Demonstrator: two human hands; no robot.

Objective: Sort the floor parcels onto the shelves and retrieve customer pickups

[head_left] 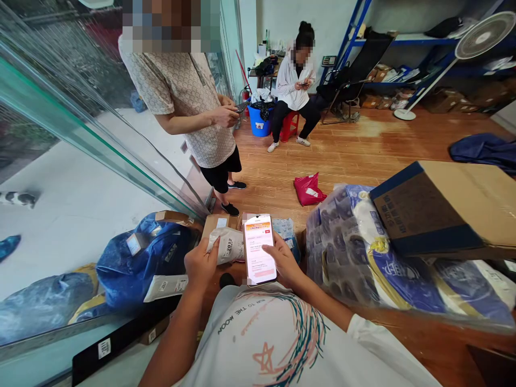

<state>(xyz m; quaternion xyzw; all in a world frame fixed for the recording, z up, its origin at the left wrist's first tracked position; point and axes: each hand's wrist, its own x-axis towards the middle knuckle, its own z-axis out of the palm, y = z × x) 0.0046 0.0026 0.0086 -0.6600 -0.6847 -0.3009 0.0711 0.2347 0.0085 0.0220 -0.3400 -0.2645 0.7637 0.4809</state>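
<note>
The person's left hand (202, 266) pinches a white packet (229, 247) by its edge, thumb uppermost, and I can make out "2012" printed on the wrapping. Its far end slips out of sight behind a phone (255, 259), which the right hand (285, 262) grips along one side, the thumb lying over the lit screen (the lines of text are too small for me to read). Both things are held up just in front of the person's white T-shirt (258, 333), above some parcels on the floor.

Over on the left, a full blue sack (121, 269) slumps near the glass, with a small box (137, 244) on top and a pale packet (166, 287) resting against it. On the other side, a big cardboard box (475, 207) sits tilted on plastic-wrapped bundles (336, 247). A magenta parcel (308, 189) lies by itself on the wooden floor (266, 172).

Two others share the room with us: a standing person (193, 113) looks to be handling a phone of their own, and a seated person (296, 80) on a red stool (289, 128) holds a small device in both hands, beside a blue bin (259, 122).
</note>
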